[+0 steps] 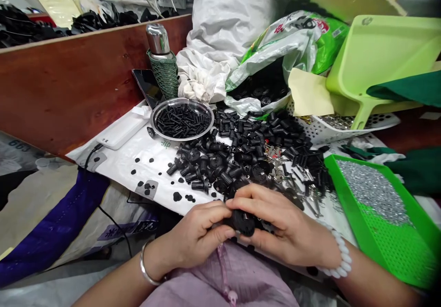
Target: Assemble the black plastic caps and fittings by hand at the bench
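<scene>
Here, two hands (241, 229) pinch one black wheel (243, 223); one steel bowl (182, 119).

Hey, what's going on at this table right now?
A person holds a small black plastic part between both hands, left hand and right hand, close over their lap. In front lies a pile of black plastic parts, a metal dish of black springs, and a green tray of small silver pieces. A green dustpan and a flask stand behind.
</scene>
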`<control>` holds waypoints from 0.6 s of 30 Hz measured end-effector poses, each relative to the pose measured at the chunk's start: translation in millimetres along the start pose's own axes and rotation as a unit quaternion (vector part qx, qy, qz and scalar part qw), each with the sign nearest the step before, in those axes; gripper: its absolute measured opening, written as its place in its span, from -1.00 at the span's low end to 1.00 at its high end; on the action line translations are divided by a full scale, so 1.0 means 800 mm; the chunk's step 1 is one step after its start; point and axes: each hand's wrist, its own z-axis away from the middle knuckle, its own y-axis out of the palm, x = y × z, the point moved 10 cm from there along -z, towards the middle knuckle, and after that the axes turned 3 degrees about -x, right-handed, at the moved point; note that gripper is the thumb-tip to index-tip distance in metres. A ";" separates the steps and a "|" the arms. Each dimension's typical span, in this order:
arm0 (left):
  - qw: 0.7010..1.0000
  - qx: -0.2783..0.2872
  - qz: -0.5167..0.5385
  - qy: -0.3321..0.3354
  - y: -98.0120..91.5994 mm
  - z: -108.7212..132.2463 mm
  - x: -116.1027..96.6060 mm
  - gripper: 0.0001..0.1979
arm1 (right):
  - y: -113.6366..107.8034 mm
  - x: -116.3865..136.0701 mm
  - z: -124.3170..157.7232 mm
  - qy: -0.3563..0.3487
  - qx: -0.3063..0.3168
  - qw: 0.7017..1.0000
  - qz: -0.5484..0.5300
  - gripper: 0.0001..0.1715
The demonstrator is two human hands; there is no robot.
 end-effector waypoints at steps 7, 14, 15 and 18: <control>0.956 0.070 0.260 -0.115 0.025 0.007 0.031 -0.70 | 0.000 0.000 0.002 0.004 0.037 0.999 -0.004 -0.53; 0.942 0.077 0.286 -0.156 0.029 0.008 0.044 -0.65 | -0.001 0.004 -0.001 -0.011 0.060 0.997 -0.038 -0.53; 0.940 0.081 0.288 -0.163 0.030 0.008 0.045 -0.65 | -0.001 0.004 -0.001 -0.016 0.059 0.997 -0.038 -0.54; 0.935 0.086 0.294 -0.178 0.031 0.008 0.047 -0.64 | -0.001 0.002 0.001 -0.023 0.056 0.997 -0.051 -0.53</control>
